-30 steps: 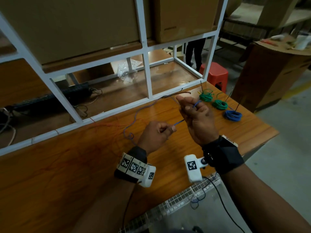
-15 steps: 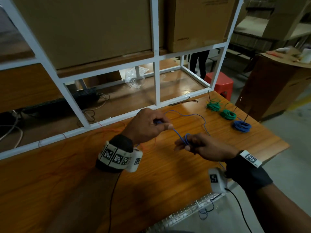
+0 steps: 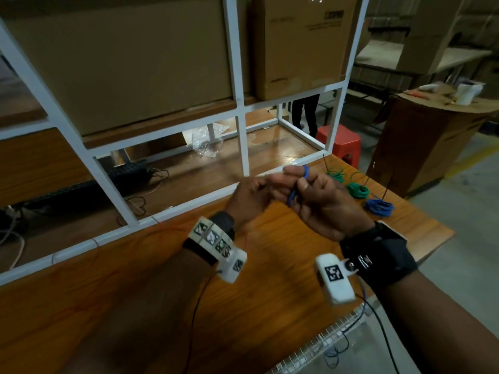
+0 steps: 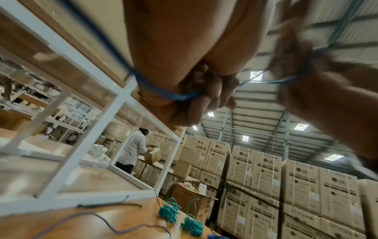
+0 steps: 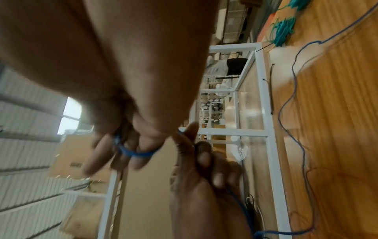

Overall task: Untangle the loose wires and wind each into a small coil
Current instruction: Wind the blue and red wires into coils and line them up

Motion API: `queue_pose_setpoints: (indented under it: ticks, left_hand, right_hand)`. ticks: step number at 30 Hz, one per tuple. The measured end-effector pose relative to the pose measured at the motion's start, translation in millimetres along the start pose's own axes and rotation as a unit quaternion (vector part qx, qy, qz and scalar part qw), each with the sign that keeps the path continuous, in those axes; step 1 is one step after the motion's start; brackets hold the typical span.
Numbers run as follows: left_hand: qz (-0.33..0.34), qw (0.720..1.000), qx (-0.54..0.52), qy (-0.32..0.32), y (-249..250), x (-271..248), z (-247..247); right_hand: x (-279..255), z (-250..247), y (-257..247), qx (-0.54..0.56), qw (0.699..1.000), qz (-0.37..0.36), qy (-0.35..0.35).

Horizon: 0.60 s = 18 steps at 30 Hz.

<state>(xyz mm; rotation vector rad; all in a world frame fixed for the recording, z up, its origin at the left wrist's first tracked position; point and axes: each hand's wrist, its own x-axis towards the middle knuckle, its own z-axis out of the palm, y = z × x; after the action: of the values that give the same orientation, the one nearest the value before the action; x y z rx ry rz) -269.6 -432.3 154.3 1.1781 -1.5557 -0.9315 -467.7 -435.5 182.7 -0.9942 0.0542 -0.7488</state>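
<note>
Thin blue wire point(image 3: 295, 190) looped round fingers point(image 3: 294, 172) — three finished coils point(image 3: 357, 190) beside.

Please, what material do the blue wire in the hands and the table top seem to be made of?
Blue wire: probably a thin metal core in smooth plastic insulation; it bends into tight loops around the right hand's fingers while the left hand pinches it. Table top: wood or wood-look laminate, orange-brown, with visible grain lines and a slight sheen; which one is unclear.

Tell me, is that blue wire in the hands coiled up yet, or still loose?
Partly coiled. A few turns of the blue wire loop round the right hand fingers, while the rest trails loose through the left hand onto the table.
</note>
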Motion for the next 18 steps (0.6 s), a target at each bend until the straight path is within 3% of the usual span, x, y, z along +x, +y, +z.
queue_pose_setpoints:
  ticks: [3, 8, 10, 12, 14, 18]
  left_hand:
    - [-0.041, 0.997, 0.061, 0.029, -17, -11, 32]
    - [-0.038, 0.974, 0.223, 0.021, -19, -29, 46]
    - [-0.041, 0.935, 0.351, 0.036, -8, -41, 44]
    - [-0.037, 0.874, 0.481, 0.058, -2, -52, 39]
    - [-0.017, 0.846, 0.53, 0.061, 0, -56, 24]
    - [0.029, 0.884, 0.466, 0.002, 6, -56, -14]
  right_hand:
    - [23, -19, 6, 0.029, 0.988, -0.061, 0.137]
    - [26, -51, 35, -0.116, 0.969, -0.072, 0.208]
    - [21, -57, 41, -0.253, 0.942, -0.074, 0.207]
    - [18, -59, 44, -0.376, 0.903, -0.075, 0.196]
    - [16, -62, 42, -0.428, 0.882, -0.055, 0.191]
    - [10, -71, 34, -0.536, 0.833, 0.051, 0.128]
